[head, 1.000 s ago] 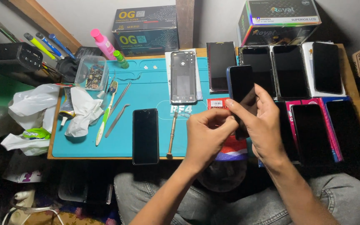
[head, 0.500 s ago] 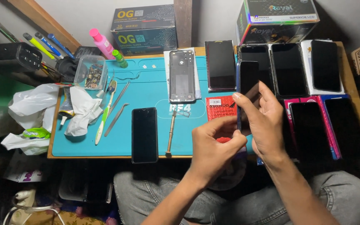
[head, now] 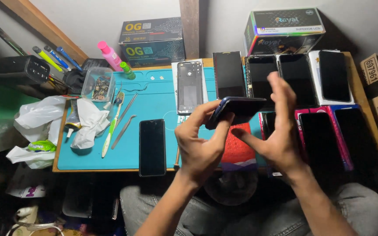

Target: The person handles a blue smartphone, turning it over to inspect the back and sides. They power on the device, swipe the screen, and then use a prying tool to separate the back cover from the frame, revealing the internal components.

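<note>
Above teal mat point(head: 154, 98): 1 dark phone point(head: 237, 109) in left hand point(head: 200, 146) grip; right hand point(head: 281, 131) open, fingers spread.

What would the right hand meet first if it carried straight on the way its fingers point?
Probably the dark phone screen lying beyond the right hand, whose fingers point away from the body; the hand's height above the table is unclear.

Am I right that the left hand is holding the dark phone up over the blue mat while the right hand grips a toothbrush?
Not quite. In the head view the left hand does hold the dark phone above the blue mat, but the right hand grips nothing: it is open beside the phone, fingers spread. The toothbrush lies on the mat, away from both hands.
</note>
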